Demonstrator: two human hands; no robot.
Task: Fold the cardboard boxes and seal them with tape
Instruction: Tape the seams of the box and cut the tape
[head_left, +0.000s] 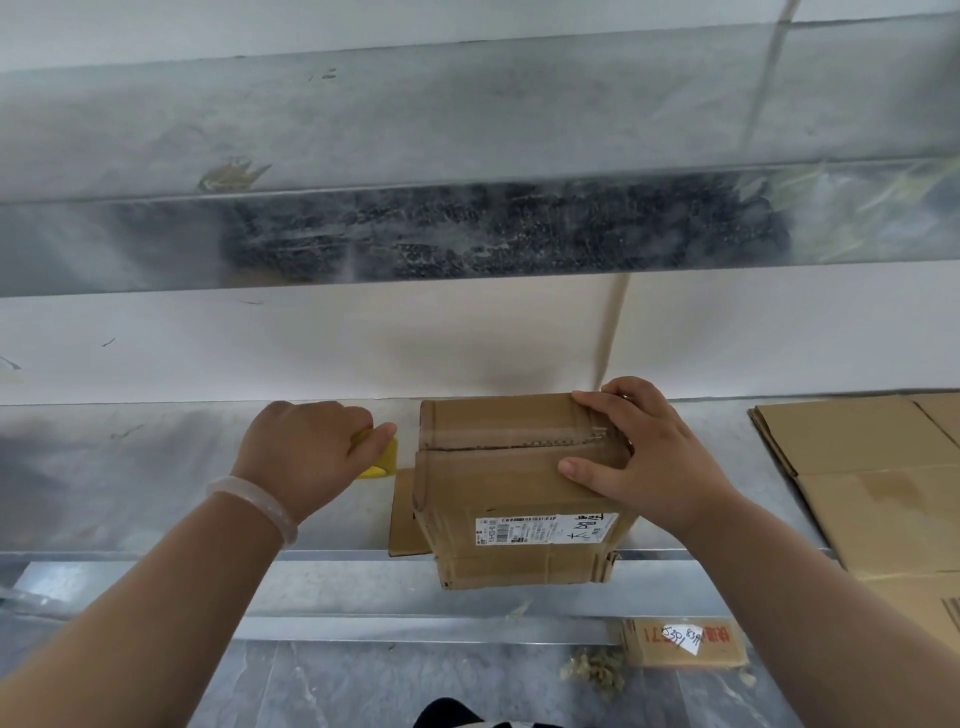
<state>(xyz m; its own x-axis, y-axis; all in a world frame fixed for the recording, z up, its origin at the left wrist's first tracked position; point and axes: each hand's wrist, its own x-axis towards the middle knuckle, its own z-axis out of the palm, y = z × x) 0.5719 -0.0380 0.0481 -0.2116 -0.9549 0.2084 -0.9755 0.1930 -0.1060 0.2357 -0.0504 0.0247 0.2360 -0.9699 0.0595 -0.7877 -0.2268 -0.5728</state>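
Head view. The cardboard box (514, 467) stands at the middle of the worktop (156, 467), its near face overhanging the near edge. The top flaps are closed. The seam (493, 446) between them runs left to right, parallel to the near edge.

The right hand (639, 447) lies on the right end of the box top, its fingers (597, 402) spread apart and pressing the flaps, with the thumb on the near flap.

The left hand (306, 457) is just beside the left face of the box. Its fingers (379, 431) are curled around a yellow roll (382, 457) (judged to be the tape, though it is mostly hidden by the hand).

The seam's left end is the end nearer the roll. A taping pass would therefore probably run along the seam's long axis from left to right, toward the pressing hand.

Flattened cardboard (872, 493) lies at the right end of the worktop, apart from the box.
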